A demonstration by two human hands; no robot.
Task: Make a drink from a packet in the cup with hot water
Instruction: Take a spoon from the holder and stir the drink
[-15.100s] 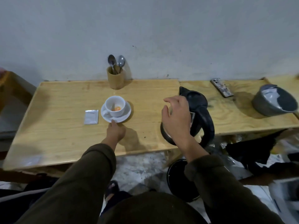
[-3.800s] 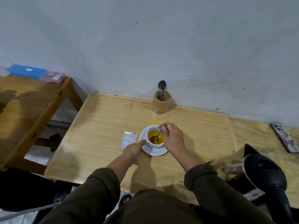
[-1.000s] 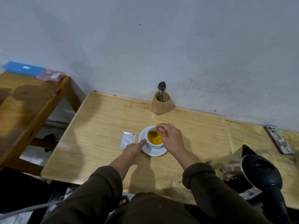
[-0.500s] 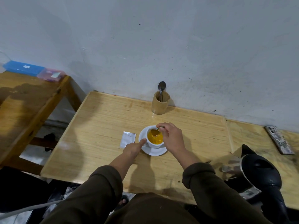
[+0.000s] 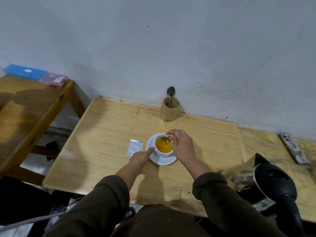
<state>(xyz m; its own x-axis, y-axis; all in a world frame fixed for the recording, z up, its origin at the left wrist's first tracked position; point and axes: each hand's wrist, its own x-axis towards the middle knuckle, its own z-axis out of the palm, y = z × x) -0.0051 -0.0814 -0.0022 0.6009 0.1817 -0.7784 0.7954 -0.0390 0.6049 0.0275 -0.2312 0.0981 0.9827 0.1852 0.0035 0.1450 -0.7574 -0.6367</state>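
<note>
A white cup [image 5: 163, 153] full of orange drink stands on a white saucer [image 5: 161, 160] in the middle of the wooden table [image 5: 106, 134]. My right hand [image 5: 182, 145] pinches a spoon [image 5: 166, 140] whose bowl dips into the drink at the cup's far side. My left hand [image 5: 141, 158] rests at the saucer's left edge, thumb against the cup's side. A silver packet [image 5: 134, 147] lies flat just left of the saucer.
A wooden holder [image 5: 169, 109] with one spoon stands by the wall. A black kettle [image 5: 275, 187] sits at the table's near right edge. A phone [image 5: 294, 148] lies at far right. A lower bench [image 5: 22, 108] with blue and pink boxes is at left.
The spoon has moved around inside the cup over the last second, now at the far side. My left hand has stayed at the saucer.
</note>
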